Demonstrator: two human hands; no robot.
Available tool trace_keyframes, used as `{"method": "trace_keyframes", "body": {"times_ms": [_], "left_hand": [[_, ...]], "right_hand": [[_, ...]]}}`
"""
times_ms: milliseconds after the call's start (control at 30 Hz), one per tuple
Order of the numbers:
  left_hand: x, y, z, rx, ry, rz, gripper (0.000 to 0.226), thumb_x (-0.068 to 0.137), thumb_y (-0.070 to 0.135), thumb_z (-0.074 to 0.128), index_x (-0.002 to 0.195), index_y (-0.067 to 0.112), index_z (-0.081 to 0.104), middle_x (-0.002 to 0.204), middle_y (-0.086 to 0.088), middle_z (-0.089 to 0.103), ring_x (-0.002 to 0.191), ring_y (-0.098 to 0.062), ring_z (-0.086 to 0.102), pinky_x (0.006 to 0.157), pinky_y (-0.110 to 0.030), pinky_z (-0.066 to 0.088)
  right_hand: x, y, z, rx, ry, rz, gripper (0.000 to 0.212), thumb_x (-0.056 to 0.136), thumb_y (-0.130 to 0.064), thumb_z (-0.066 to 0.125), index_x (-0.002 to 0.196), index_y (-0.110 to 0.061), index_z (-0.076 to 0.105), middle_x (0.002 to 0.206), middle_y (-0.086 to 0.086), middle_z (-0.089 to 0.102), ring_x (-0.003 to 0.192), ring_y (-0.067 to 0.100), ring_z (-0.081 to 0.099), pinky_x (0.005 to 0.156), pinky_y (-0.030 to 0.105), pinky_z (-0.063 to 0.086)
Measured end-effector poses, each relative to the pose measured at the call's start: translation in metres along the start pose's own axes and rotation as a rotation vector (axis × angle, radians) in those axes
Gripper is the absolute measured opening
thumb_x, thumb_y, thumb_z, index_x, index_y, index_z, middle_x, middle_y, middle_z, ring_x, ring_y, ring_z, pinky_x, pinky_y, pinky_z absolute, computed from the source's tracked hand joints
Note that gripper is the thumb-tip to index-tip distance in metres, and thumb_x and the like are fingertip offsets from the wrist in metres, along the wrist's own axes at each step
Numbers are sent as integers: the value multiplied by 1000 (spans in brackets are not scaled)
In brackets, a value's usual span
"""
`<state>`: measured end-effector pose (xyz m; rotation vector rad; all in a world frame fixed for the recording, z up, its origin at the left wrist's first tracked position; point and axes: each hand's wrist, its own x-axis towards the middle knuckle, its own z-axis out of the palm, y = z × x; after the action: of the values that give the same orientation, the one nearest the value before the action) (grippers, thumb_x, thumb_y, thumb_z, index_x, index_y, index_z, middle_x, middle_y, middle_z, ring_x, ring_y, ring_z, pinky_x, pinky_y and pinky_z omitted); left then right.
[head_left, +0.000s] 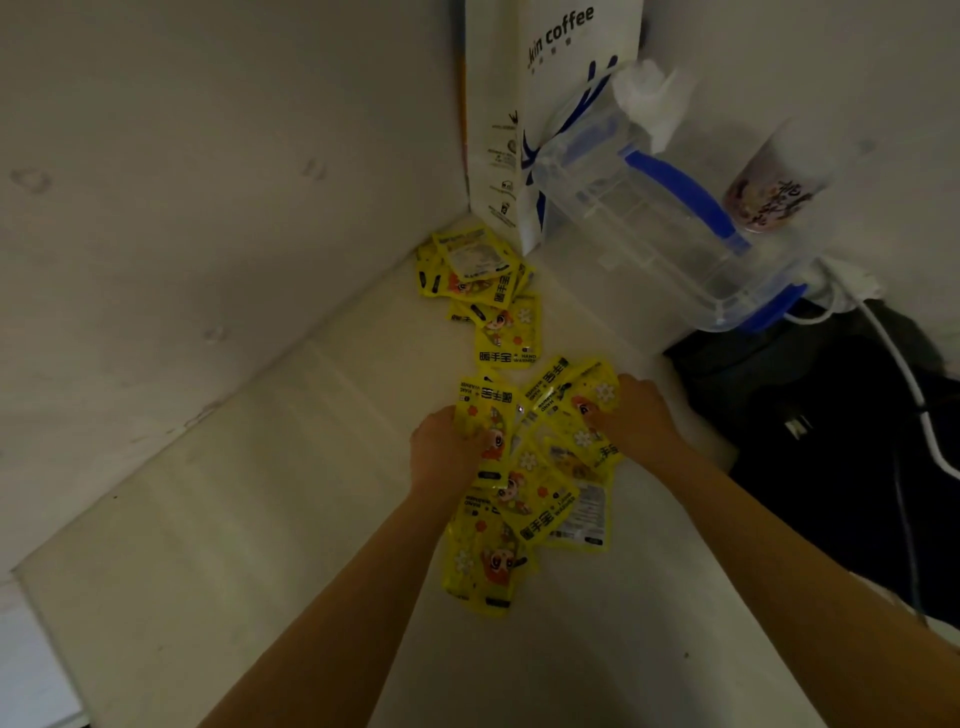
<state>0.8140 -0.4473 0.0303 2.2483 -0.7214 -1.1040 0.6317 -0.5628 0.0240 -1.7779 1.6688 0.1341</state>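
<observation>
Several yellow hand-warmer packets (524, 499) lie scattered on a white tabletop (260, 519), running from the wall corner toward me. My left hand (447, 452) grips the left edge of the near pile, fingers curled around packets. My right hand (636, 415) holds the pile's right edge, fingers curled onto packets (587, 400). A second heap of packets (475, 270) sits farther back in the corner. The fingertips of both hands are hidden among the packets.
A clear plastic box with blue clips (660, 218) lies tilted at the back right. A white coffee paper bag (550, 104) stands against the wall. A drink cup (774, 182) and white cables (904, 374) are at right over a dark area (831, 441).
</observation>
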Motion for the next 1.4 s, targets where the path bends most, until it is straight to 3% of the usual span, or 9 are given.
{"method": "trace_keyframes", "body": {"times_ms": [67, 200, 333, 433, 600, 800, 967, 1067, 1400], "left_hand": [[0, 1, 1, 2, 7, -3, 24, 81, 25, 72, 97, 9, 66, 89, -4, 68, 79, -18, 60, 69, -26, 45], [1, 1, 3, -27, 20, -46, 26, 78, 25, 74, 96, 8, 67, 91, -6, 70, 82, -22, 65, 75, -34, 55], [-3, 6, 6, -49, 29, -36, 23, 77, 23, 75, 95, 10, 68, 88, -4, 69, 82, -21, 66, 75, -35, 56], [-9, 8, 7, -75, 50, -24, 24, 77, 22, 75, 95, 8, 68, 90, -7, 70, 82, -23, 68, 74, -38, 58], [-20, 6, -3, -219, 72, -44, 20, 75, 22, 77, 92, 14, 70, 86, -4, 73, 77, -20, 70, 73, -40, 60], [-50, 1, -23, -504, 79, -37, 16, 75, 15, 78, 90, 17, 71, 82, -3, 75, 73, -18, 73, 59, -31, 59], [-82, -15, -31, -602, 79, -33, 14, 78, 10, 75, 91, 12, 71, 84, -8, 75, 73, -23, 73, 60, -37, 60], [-101, -33, -33, -610, 47, -17, 10, 77, 8, 74, 83, 16, 71, 76, -3, 75, 68, -19, 73, 53, -31, 56], [-154, -110, -54, -556, -171, 12, 12, 78, 8, 73, 90, 12, 72, 80, -7, 76, 72, -25, 73, 57, -35, 58]], "right_hand": [[1, -1, 0, 0, 4, -5, 51, 85, -32, 66, 121, 0, 48, 124, 24, 50, 107, 36, 54, 74, 29, 38], [-4, -5, -5, -2, -41, -19, 53, 90, -32, 61, 130, -2, 44, 133, 19, 51, 121, 32, 50, 90, 32, 40], [-8, -3, -6, 41, -17, -44, 50, 88, -34, 64, 124, -4, 48, 128, 16, 56, 117, 31, 53, 86, 32, 41], [-12, -3, -9, 140, -7, -49, 41, 86, -29, 66, 113, -1, 52, 115, 16, 61, 103, 29, 58, 70, 27, 37], [-22, 0, -16, 258, -13, -45, 42, 87, -29, 66, 114, -1, 51, 105, 11, 58, 91, 23, 56, 70, 26, 39], [-43, 10, -20, 435, 22, -10, 36, 77, -16, 73, 107, -4, 56, 105, 14, 65, 98, 30, 63, 83, 46, 54], [-86, 22, -11, 514, 65, 1, 37, 73, -31, 72, 105, -15, 64, 100, 4, 70, 93, 21, 67, 77, 33, 54], [-123, 32, 4, 631, 98, 37, 59, 61, -57, 70, 106, -20, 64, 98, 1, 72, 89, 19, 69, 80, 41, 58], [-244, 38, 87, 819, 193, 269, 41, 72, -35, 76, 107, -19, 62, 101, 5, 71, 90, 26, 69, 81, 49, 57]]}}
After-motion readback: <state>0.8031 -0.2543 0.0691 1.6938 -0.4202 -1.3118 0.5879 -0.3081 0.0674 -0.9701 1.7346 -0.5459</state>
